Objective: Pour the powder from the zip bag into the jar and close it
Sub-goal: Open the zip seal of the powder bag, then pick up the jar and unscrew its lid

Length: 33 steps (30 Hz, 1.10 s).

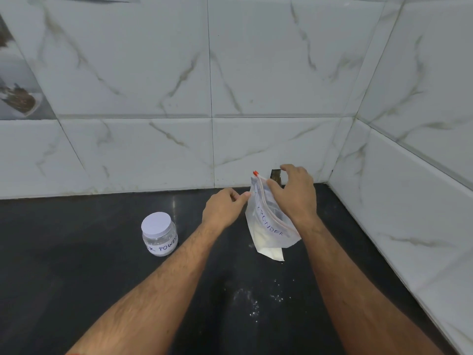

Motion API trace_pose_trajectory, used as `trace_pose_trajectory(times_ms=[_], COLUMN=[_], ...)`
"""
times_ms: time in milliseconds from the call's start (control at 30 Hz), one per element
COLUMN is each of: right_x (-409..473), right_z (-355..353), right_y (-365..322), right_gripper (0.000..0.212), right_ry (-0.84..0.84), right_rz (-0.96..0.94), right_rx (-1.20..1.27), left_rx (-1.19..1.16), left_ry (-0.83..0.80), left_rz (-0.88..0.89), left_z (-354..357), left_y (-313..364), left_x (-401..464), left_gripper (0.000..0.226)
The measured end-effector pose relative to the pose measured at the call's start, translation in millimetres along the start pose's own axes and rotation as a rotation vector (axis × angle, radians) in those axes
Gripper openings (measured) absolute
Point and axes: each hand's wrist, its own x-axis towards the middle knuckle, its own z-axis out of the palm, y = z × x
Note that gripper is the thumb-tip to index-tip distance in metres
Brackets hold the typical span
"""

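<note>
A clear zip bag marked "POWDER" stands tilted on the black counter, white powder settled in its lower corner. A small red slider sits at the top end of its zip strip. My left hand pinches the bag's upper left edge. My right hand grips the bag's top along the zip from the right. The plastic jar, labelled "POWDER", stands upright to the left of the bag with its white lid on. It is apart from both hands.
The black counter meets marble-patterned tiled walls at the back and at the right, forming a corner. Spilled white powder specks lie on the counter between my forearms. A small dark gap shows in the back wall behind the bag.
</note>
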Motion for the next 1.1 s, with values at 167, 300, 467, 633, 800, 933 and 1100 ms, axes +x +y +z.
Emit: trace_pose_trajectory(times_ms=[167,300,467,633,800,933,1100], right_x=[-5,-16,-35,-55,-68,-77,-87], right_z=[20,51,104,160,207,231,246], right_y=[-31,-51,-66,-72,-73,-81,-86], right_gripper=[0.038,0.029,0.027,0.035,0.061,0.078,0.065], right_ry=[0.044,-0.033,-0.306,-0.550,-0.761,-0.862,-0.858], right_rz=[-0.107,-0.187,-0.113,0.018,0.153,0.222,0.205], right_rx=[0.099,0.179,0.276,0.369,0.432,0.497,0.570], left_rx=[-0.008,0.021,0.155,0.082,-0.209,-0.422,-0.432], left_ry=[0.048,0.128,0.205,0.134,0.049,-0.037,-0.118], left_rz=[0.018,0.055,0.020,-0.113,-0.269,-0.327,-0.260], left_z=[-31,-65,-101,-122,-124,-117,-108], left_y=[-29,-69,-124,-167,-200,-211,-222], left_x=[-1,-3,-8,-14,-20,-32,-34], left_gripper=[0.026,0.018,0.027,0.043,0.059,0.065,0.076])
